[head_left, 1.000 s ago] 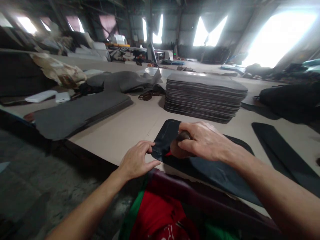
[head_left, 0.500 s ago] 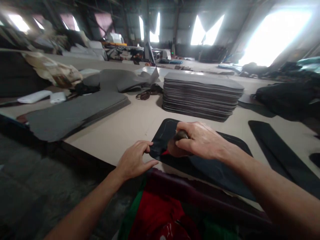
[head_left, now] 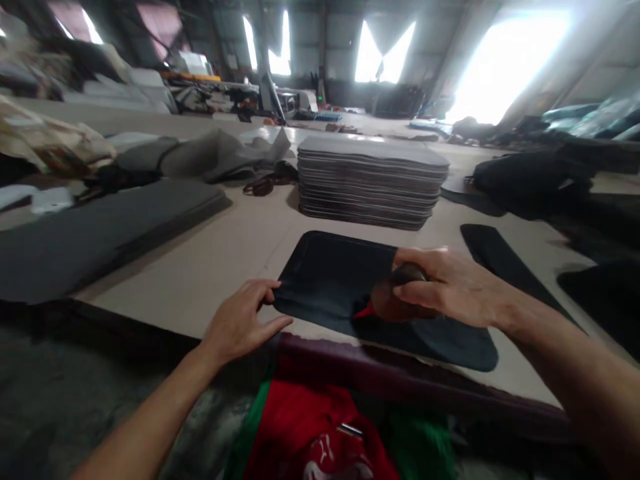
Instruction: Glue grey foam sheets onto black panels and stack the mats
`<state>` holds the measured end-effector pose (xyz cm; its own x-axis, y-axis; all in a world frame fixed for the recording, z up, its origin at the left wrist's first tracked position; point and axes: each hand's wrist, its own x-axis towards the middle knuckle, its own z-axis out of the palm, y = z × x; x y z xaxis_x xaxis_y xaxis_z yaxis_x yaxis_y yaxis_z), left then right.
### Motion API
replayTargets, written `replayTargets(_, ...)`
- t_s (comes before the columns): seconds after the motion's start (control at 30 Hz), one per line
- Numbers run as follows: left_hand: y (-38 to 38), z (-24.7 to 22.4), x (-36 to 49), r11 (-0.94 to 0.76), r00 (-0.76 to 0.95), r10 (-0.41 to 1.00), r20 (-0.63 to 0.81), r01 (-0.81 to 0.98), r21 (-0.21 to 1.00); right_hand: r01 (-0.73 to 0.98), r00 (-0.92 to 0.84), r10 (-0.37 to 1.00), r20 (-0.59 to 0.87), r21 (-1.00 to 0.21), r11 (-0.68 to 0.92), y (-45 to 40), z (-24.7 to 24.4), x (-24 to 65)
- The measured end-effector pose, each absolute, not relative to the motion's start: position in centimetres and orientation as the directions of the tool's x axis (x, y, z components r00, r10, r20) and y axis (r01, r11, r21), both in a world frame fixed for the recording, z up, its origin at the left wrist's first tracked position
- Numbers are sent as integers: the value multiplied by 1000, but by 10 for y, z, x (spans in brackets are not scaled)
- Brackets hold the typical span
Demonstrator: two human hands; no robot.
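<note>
- Two bare hands in the head view, both over the near edge of a pale table (head_left: 215,247).
- Left hand (head_left: 240,323): fingers bent and close together, thumb spread well away, nothing gripped between. Fingertips touch the left edge of a black sheet (head_left: 325,273); thumb tip lies just off its near left corner.
- Right hand (head_left: 450,287): fingers and thumb closed around the dark, rounded handle of a hand tool (head_left: 409,272). Brownish rounded shape below the handle: too blurred to say whether tool or curled finger.
- Red piece (head_left: 367,311) at the tool's low end, pointing left, close over the sheet; contact cannot be told.
- Black sheet: flat, smooth, faint dull sheen, long with rounded corners. Runs from the left fingertips rightward, passing under the right hand.
- Beyond it, a tall stack (head_left: 367,187) of thin grey sheets, edges layered, corners rounded.
- Left side: lower pile (head_left: 115,220) of dark grey sheets, matte on top.
- Right side: narrow dark strip (head_left: 505,257), flat, partly behind the right forearm.
</note>
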<state>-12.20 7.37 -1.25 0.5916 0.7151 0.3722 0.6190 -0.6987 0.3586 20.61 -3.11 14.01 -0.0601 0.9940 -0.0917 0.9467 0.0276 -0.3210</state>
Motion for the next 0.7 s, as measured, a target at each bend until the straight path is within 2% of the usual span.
replayTargets(0.23, 78, -16, -124, -713, 607, 700, 376, 623, 322, 900, 48, 988, -146, -424, -106, -67, 135, 249)
replayTargets(0.57, 84, -21, -127, -676, 589, 734, 337, 681, 282, 837, 277, 945, -175, -440, -327, -130, 130, 310)
replayTargets(0.7, 86, -22, -128, -690, 594, 716, 366, 683, 241, 771, 351, 918, -186, -498, -396, -152, 130, 324)
